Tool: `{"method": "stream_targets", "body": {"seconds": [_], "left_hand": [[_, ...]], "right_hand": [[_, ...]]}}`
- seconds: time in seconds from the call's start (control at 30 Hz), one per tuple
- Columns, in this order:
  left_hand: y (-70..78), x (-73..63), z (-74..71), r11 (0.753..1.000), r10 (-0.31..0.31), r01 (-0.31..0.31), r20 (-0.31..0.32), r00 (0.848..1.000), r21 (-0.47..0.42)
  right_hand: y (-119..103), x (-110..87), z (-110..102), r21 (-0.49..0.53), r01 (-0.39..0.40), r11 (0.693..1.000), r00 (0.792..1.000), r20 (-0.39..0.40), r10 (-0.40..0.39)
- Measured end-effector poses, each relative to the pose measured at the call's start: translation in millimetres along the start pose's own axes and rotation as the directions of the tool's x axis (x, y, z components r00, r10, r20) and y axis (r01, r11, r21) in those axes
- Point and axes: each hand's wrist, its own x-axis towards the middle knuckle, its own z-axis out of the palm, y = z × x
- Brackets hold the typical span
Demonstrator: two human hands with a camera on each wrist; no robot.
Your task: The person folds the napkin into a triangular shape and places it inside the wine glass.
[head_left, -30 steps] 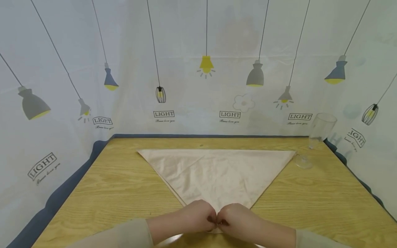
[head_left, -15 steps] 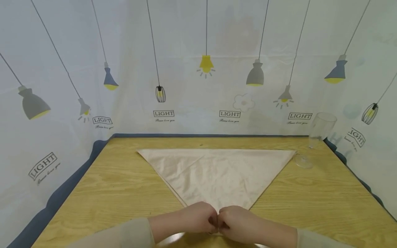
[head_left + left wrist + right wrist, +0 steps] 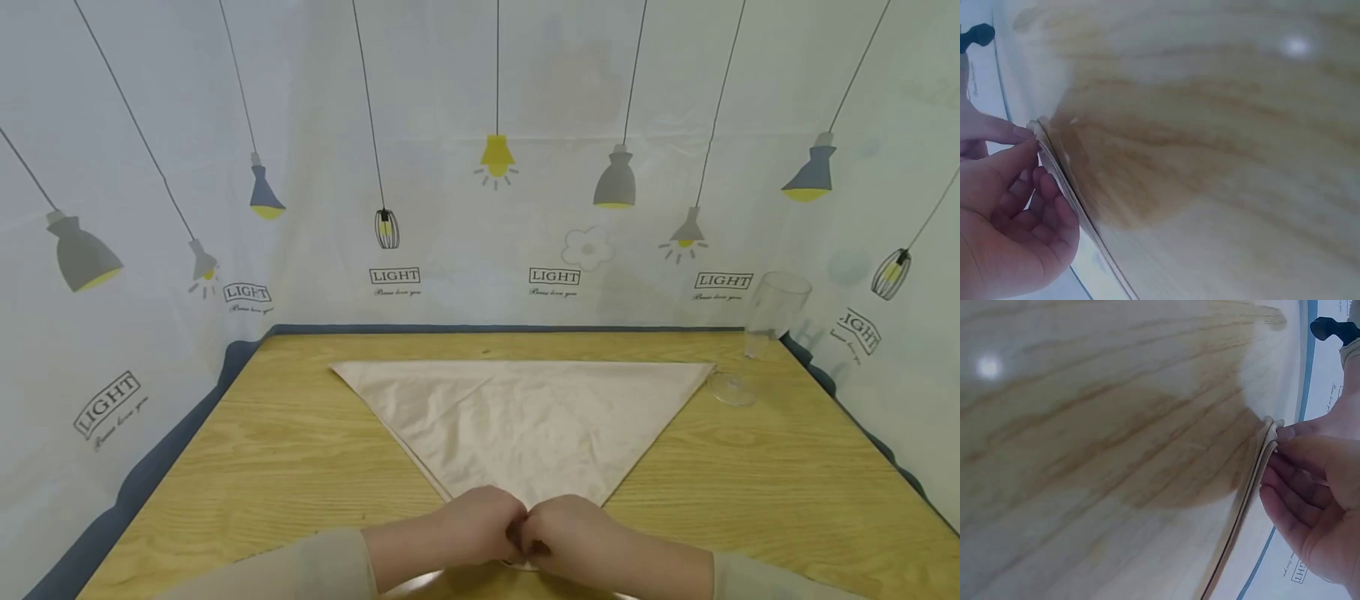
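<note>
A pale pink cloth napkin [image 3: 517, 425], folded into a triangle, lies on the wooden table with its long edge at the back and its point towards the person. At that near point my left hand [image 3: 483, 525] and right hand [image 3: 573, 533] meet, knuckles side by side. In the left wrist view, thumb and fingertips of the left hand [image 3: 1016, 212] pinch the layered napkin edge [image 3: 1060, 159]. From the other side, the right hand [image 3: 1316, 494] pinches the same corner, as the right wrist view shows. The napkin's tip is partly hidden behind the hands.
A clear stemmed glass [image 3: 776, 308] stands at the back right, its foot [image 3: 733, 388] close to the napkin's right corner. Wood-grain table [image 3: 285, 450] surrounds the napkin. White curtains [image 3: 450, 167] printed with lamps enclose the table's back and sides.
Both hands stay at the napkin's near point and have shifted only slightly. The napkin and glass have not moved.
</note>
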Motion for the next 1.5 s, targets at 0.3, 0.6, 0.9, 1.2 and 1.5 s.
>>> {"method": "stream_targets", "body": {"seconds": [0.3,0.6,0.9,1.2,1.5], "left_hand": [[3.6,-6.5,1.3,0.994,0.09,-0.087,-0.034,0.995,0.067],[4.7,-11.4,-4.2,0.971,0.163,-0.159,-0.01,0.987,0.177],[5.2,-14.1,-3.0,0.895,0.256,-0.223,-0.037,0.966,0.385],[-0.6,-10.2,0.0,0.923,0.238,-0.2,-0.078,0.968,0.328],[-6.6,1.0,-6.1,0.999,0.042,-0.043,-0.033,0.999,-0.032]], "right_hand": [[0,-5.7,-3,-0.216,0.232,0.949,0.972,0.007,-0.236],[-3,-5.5,-1,-0.225,0.162,0.961,0.986,0.07,-0.15],[1,-4.3,2,0.051,-0.1,0.994,0.99,0.102,0.094],[7,-3.1,1,0.201,-0.272,0.941,0.96,0.132,0.249],[12,2.9,-7,0.308,-0.377,0.873,0.923,0.205,0.326]]}}
